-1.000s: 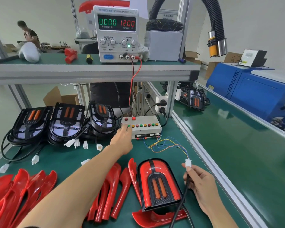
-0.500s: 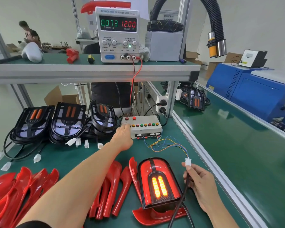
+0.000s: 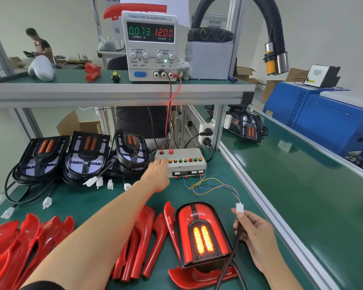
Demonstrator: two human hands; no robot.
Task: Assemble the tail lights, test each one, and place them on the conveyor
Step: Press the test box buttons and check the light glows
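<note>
From the head camera we see our left hand [image 3: 155,174] reaching to the centre of the frame, its fingertips on the left end of the test box [image 3: 187,164]; we cannot tell how the fingers lie, since the back of the hand hides them. At lower right our right hand [image 3: 255,237] pinches the black cable [image 3: 228,262] just below the white connector [image 3: 239,208], thumb and fingers curled round it. Coloured wires [image 3: 210,185] loop from the box front to that connector across bare green mat.

The tail light [image 3: 201,233] stands at bottom centre, tilted back on a red base piece [image 3: 197,277], its two inner bars glowing orange. It sits between our two forearms, with red shells [image 3: 143,237] touching its left side and open mat to its right, up to the aluminium rail [image 3: 281,222] that edges the workbench [image 3: 228,164].

Beyond that rail the conveyor [image 3: 302,195] runs along the right of the frame, broad and green, with one dark lamp unit [image 3: 249,128] far up it.

At middle left three unlit lamp housings [image 3: 86,151] crowd the bench's back edge, their white plugs [image 3: 96,182] strewn in front. More red shells [image 3: 19,243] fill the lower left corner. On the upper shelf the power supply [image 3: 150,45] reads 0.073 and 12.00.
</note>
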